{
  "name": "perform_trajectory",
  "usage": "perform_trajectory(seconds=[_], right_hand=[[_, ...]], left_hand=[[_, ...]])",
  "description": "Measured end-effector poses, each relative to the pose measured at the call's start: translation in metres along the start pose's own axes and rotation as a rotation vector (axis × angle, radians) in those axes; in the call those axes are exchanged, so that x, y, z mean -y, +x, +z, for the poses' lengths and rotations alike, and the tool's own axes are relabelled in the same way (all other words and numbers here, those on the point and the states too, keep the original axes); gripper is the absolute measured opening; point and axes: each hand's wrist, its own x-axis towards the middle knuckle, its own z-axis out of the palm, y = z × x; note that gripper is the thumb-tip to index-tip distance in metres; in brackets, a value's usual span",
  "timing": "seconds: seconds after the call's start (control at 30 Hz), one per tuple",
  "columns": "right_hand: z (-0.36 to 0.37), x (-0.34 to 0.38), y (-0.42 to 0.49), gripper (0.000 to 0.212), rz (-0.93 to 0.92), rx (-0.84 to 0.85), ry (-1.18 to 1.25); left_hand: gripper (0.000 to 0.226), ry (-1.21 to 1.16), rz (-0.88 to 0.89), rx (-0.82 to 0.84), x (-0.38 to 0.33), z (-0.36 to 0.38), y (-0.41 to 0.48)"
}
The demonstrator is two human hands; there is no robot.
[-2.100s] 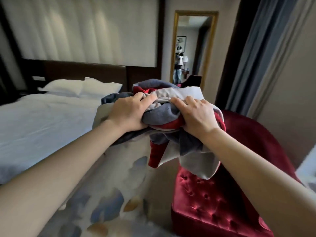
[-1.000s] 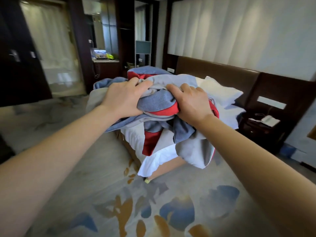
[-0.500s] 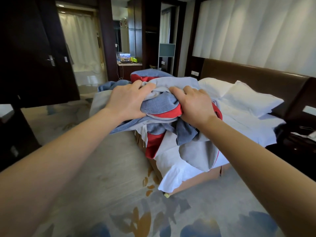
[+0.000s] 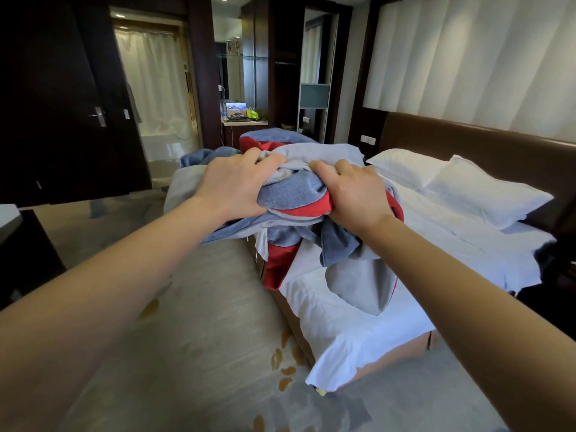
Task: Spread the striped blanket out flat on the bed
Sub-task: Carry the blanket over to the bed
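I hold both arms stretched forward, and my left hand and right hand grip the bunched striped blanket from above, fingers curled into the cloth. The blanket hangs in the air over the near corner of the bed, not yet spread, its loose folds dangling toward the sheet.

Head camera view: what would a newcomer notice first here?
A bunched blue, grey and red blanket is held up at the centre, clutched by the left grip and right grip. Behind it, to the right, lies the white bed with two pillows.
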Motion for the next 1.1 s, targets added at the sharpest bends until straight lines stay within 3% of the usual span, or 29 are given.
perform_trajectory(seconds=[0.57,1.1], right_hand=[[0.134,-0.052,0.146,0.059,-0.107,-0.099,0.081],[0.270,-0.068,0.251,0.055,-0.088,-0.051,0.084]], left_hand=[[0.070,0.094,-0.106,-0.014,0.070,0.120,0.106],[0.068,0.043,-0.071,0.004,0.147,0.260,0.183]])
